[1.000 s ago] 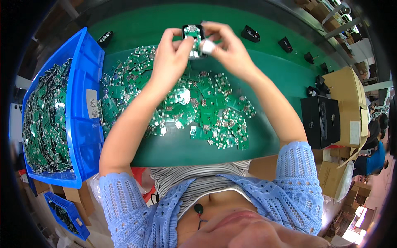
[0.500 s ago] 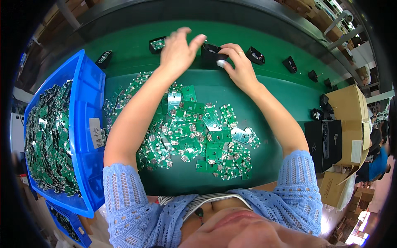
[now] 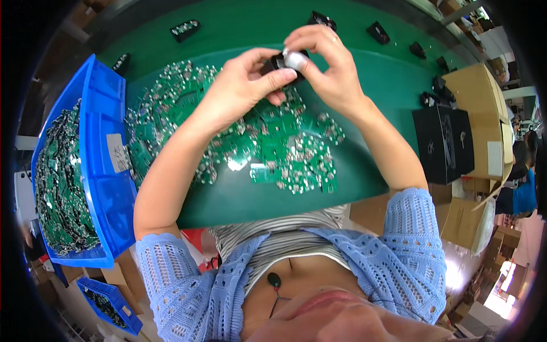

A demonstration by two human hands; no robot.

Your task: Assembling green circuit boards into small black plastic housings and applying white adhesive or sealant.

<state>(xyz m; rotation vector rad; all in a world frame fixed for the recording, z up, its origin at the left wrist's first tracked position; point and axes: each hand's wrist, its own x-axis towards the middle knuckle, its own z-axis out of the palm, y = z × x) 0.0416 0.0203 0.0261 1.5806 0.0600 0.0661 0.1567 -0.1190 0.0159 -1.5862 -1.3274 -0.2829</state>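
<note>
A small open black plastic case (image 3: 276,62) is held above the far edge of the board pile. My left hand (image 3: 242,82) grips it from the left, thumb on the near side and fingers curled round it. Over its opening, my right hand (image 3: 330,65) has its thumb and fingertips pinched together; what lies between them is too small and covered to make out. The right thumb carries a whitish cover. Loose green circuit boards (image 3: 273,148) with metal connectors lie heaped below both hands on the green mat (image 3: 228,202).
A blue bin (image 3: 105,171) full of circuit boards stands at the left. Along the far green strip sit more black cases, one (image 3: 185,30) with a board inside. A black box (image 3: 441,142) and an open cardboard carton (image 3: 484,119) stand at the right.
The black case has come off the far strip and nearer to me. My left hand, empty and moving before, now grips it, and my right fingers have gathered over its opening. The head view has shifted.
</note>
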